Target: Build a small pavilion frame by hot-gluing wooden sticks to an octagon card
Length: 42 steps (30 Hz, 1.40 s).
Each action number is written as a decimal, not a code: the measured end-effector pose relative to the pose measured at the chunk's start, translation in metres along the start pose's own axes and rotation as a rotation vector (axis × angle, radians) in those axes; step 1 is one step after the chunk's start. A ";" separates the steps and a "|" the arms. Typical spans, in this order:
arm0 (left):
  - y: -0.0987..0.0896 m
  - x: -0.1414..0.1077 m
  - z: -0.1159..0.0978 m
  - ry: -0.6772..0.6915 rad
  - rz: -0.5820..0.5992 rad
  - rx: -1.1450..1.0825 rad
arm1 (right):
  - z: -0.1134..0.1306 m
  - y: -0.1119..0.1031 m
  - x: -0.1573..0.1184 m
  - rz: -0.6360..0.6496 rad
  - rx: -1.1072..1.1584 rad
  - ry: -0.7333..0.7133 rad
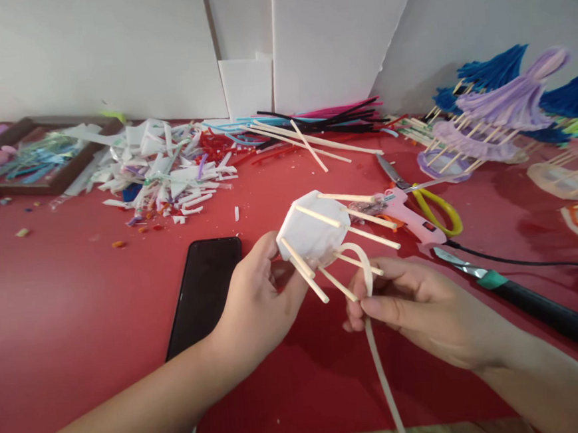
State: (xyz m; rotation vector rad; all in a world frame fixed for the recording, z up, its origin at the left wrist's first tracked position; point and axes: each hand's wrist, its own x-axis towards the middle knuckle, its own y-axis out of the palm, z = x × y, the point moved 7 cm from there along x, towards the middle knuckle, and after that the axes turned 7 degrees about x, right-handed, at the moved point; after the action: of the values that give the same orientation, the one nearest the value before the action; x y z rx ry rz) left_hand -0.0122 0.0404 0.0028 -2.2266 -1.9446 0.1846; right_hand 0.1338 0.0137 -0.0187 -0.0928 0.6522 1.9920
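A white many-sided disc (310, 227) with several pale wooden sticks standing out of it is held above the red table, tilted toward the right. My left hand (259, 292) grips its lower left edge, with the fingers partly hidden behind it. Between the thumb and fingers of my right hand (401, 304) is a cream-coloured soft strip (374, 343). The strip arches up to the disc's lower right rim, beside the sticks, and its long end hangs down past the table's front edge.
A black phone (205, 293) lies left of my hands. Rightward are a pink glue gun (412, 219), yellow-handled pliers (436, 211) and a green-black knife (541, 303). White scraps (165, 163), pipe cleaners (331, 116) and a purple stick-built piece (501, 110) lie farther back.
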 end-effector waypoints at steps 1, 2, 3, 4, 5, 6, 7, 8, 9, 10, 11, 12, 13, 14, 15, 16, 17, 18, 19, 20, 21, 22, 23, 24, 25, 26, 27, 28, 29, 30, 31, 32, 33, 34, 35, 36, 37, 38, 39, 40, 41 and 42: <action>-0.001 0.000 0.000 -0.002 -0.004 -0.003 | -0.004 -0.001 0.001 -0.014 0.067 0.028; -0.001 0.000 0.001 -0.004 -0.008 -0.009 | -0.007 -0.003 0.002 -0.030 0.123 0.056; -0.001 0.000 0.001 -0.002 -0.011 -0.016 | -0.011 -0.004 0.002 -0.047 0.160 0.083; -0.002 0.000 0.001 0.001 -0.013 -0.023 | -0.013 -0.005 0.002 -0.067 0.177 0.101; -0.002 0.000 0.001 0.005 -0.014 -0.028 | -0.015 -0.007 0.002 -0.086 0.177 0.115; -0.001 0.000 0.001 0.007 -0.011 -0.031 | -0.017 -0.008 0.002 -0.101 0.166 0.130; -0.001 0.001 0.001 0.007 -0.005 -0.037 | -0.018 -0.008 0.002 -0.110 0.149 0.145; 0.000 0.000 0.001 0.003 0.008 -0.049 | -0.019 -0.009 0.002 -0.113 0.131 0.157; 0.002 0.000 0.002 -0.004 0.024 -0.067 | -0.019 -0.009 0.002 -0.109 0.114 0.161; 0.003 0.000 0.002 -0.013 0.045 -0.087 | -0.018 -0.009 0.002 -0.104 0.095 0.158; 0.005 -0.001 0.003 -0.021 0.066 -0.102 | -0.018 -0.009 0.001 -0.099 0.074 0.152; 0.007 -0.001 0.003 -0.027 0.085 -0.109 | -0.017 -0.009 0.001 -0.089 0.049 0.146; 0.007 -0.002 0.004 -0.026 0.098 -0.107 | -0.017 -0.009 0.001 -0.080 0.026 0.145; 0.008 -0.002 0.003 -0.021 0.107 -0.099 | -0.017 -0.008 0.000 -0.073 0.003 0.148; 0.008 -0.002 0.003 -0.016 0.108 -0.088 | -0.016 -0.008 0.000 -0.071 -0.016 0.150; 0.008 -0.003 0.003 -0.012 0.109 -0.079 | -0.016 -0.008 0.000 -0.071 -0.029 0.146; 0.008 -0.003 0.003 -0.011 0.107 -0.075 | -0.015 -0.008 0.000 -0.076 -0.032 0.139; 0.007 -0.003 0.003 -0.008 0.105 -0.074 | -0.013 -0.009 0.001 -0.089 -0.028 0.128; 0.007 -0.003 0.003 -0.005 0.103 -0.071 | -0.013 -0.010 0.001 -0.108 -0.021 0.119; 0.007 -0.004 0.002 0.001 0.100 -0.063 | -0.012 -0.011 0.001 -0.124 -0.013 0.114; 0.007 -0.004 0.001 0.007 0.096 -0.049 | -0.013 -0.012 0.001 -0.141 -0.006 0.120; 0.007 -0.004 0.000 0.018 0.093 -0.035 | -0.014 -0.012 0.001 -0.155 -0.002 0.131; 0.007 -0.004 -0.001 0.028 0.092 -0.026 | -0.016 -0.013 0.001 -0.167 0.001 0.142; 0.007 -0.004 -0.002 0.035 0.096 -0.023 | -0.017 -0.014 0.002 -0.178 0.004 0.147; 0.008 -0.004 -0.002 0.037 0.106 -0.028 | -0.018 -0.015 0.002 -0.182 0.011 0.149; 0.009 -0.005 -0.003 0.042 0.118 -0.037 | -0.018 -0.015 0.002 -0.180 0.021 0.146; 0.010 -0.005 -0.003 0.046 0.129 -0.047 | -0.018 -0.015 0.003 -0.174 0.028 0.139; 0.011 -0.006 -0.003 0.050 0.135 -0.055 | -0.018 -0.014 0.003 -0.159 0.028 0.127; 0.011 -0.006 -0.003 0.051 0.138 -0.061 | -0.018 -0.013 0.004 -0.136 0.019 0.116; 0.012 -0.006 -0.003 0.054 0.139 -0.067 | -0.017 -0.012 0.004 -0.113 0.007 0.110; 0.012 -0.007 -0.002 0.057 0.141 -0.073 | -0.018 -0.011 0.005 -0.095 -0.003 0.112; 0.012 -0.007 -0.002 0.057 0.143 -0.076 | -0.019 -0.011 0.005 -0.087 -0.007 0.122; 0.012 -0.007 -0.001 0.054 0.144 -0.074 | -0.020 -0.011 0.005 -0.087 -0.004 0.139; 0.012 -0.007 -0.001 0.053 0.143 -0.071 | -0.021 -0.012 0.004 -0.095 0.008 0.157; 0.011 -0.006 -0.001 0.052 0.142 -0.066 | -0.022 -0.013 0.004 -0.107 0.024 0.172; 0.011 -0.006 -0.001 0.051 0.140 -0.062 | -0.023 -0.013 0.004 -0.115 0.041 0.181; 0.011 -0.006 -0.002 0.050 0.141 -0.061 | -0.023 -0.013 0.003 -0.119 0.059 0.185; 0.011 -0.006 -0.002 0.050 0.142 -0.060 | -0.022 -0.013 0.003 -0.125 0.075 0.184; 0.011 -0.006 -0.003 0.052 0.146 -0.057 | -0.022 -0.013 0.003 -0.128 0.091 0.184; 0.011 -0.006 -0.003 0.055 0.148 -0.049 | -0.022 -0.012 0.003 -0.127 0.104 0.185; 0.011 -0.006 -0.003 0.059 0.149 -0.040 | -0.022 -0.012 0.002 -0.129 0.115 0.182; 0.011 -0.006 -0.003 0.066 0.151 -0.031 | -0.022 -0.012 0.002 -0.132 0.123 0.178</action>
State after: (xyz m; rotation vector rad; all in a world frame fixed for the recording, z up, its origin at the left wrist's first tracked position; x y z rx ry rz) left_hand -0.0014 0.0330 0.0034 -2.3686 -1.7589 0.1008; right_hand 0.1383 0.0095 -0.0426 -0.2345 0.8595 1.8258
